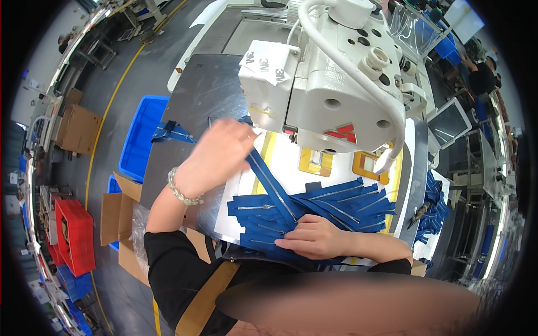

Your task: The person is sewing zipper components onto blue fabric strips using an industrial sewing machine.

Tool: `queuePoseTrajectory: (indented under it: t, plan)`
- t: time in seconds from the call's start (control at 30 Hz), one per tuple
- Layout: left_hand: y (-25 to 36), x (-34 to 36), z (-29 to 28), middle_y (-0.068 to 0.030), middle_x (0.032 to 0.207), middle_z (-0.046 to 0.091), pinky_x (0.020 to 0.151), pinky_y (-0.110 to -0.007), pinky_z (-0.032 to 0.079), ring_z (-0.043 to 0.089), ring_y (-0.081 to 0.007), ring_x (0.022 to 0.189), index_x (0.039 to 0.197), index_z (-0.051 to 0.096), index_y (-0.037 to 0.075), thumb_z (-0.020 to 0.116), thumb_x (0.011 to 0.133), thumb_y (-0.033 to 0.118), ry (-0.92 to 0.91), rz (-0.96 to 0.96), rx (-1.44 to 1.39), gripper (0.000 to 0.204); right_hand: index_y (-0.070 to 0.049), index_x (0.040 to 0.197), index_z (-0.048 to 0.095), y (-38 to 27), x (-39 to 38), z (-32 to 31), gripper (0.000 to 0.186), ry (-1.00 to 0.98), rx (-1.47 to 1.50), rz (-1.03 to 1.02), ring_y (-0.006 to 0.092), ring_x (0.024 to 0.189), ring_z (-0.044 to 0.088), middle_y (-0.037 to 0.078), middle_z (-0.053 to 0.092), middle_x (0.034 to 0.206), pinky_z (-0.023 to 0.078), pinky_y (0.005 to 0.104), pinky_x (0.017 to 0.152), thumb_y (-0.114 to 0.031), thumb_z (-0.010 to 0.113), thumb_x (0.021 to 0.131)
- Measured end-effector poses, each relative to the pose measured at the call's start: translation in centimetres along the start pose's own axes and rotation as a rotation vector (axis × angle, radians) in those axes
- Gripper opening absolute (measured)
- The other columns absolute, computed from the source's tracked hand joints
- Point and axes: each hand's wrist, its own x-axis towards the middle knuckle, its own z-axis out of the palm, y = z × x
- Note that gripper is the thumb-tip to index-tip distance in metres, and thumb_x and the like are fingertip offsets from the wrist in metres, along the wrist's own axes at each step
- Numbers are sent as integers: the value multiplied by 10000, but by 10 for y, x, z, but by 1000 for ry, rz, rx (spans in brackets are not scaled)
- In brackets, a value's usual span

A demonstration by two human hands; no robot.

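Blue zippers (358, 210) with pale metal teeth lie in an overlapping pile on the white work surface in front of me. My right hand (311, 238) rests at the near edge of this pile, fingers curled and pinching the near end of a blue zipper. One long zipper strip (272, 185) slants from there up toward my left hand (224, 148). That hand is raised beside the sewing machine head and smeared by motion, so its grip is unclear. Left of it, another blue zipper (178, 133) lies across the metal table's edge.
A large white sewing machine (342, 89) stands over the far side. Yellow-framed plates (315, 162) lie beneath its head. At left are a blue bin (141, 137), an opened cardboard box (119, 215) and a red crate (74, 236). More blue zippers (431, 210) hang at right.
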Motion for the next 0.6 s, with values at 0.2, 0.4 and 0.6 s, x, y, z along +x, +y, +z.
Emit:
queuePoseTrajectory:
  t: [0.2,0.4,0.6]
  plan:
    - [-6,8,49,-30,1036,604,967,-385,337,550,-194,1039,1185,598,120,725,772,129,-236,280,-732,432,15,1208,570,0,0,7,422,-26,-34,-139,186,746,586,50,575,845,462,332,756,-63,585,794]
    - [-44,-1,9,29,852,599,945,-355,277,534,-158,967,787,677,138,598,779,58,-309,277,-747,113,17,1199,567,-5,-1,-1,441,-25,-226,-272,150,702,548,53,561,855,459,305,726,-93,568,773]
    - [-69,-30,-7,-12,809,607,993,-393,326,560,-201,944,695,644,91,579,713,10,-142,-111,-76,106,-80,1054,585,-8,9,-30,272,-38,-385,186,166,767,566,48,550,923,422,308,684,-150,635,796]
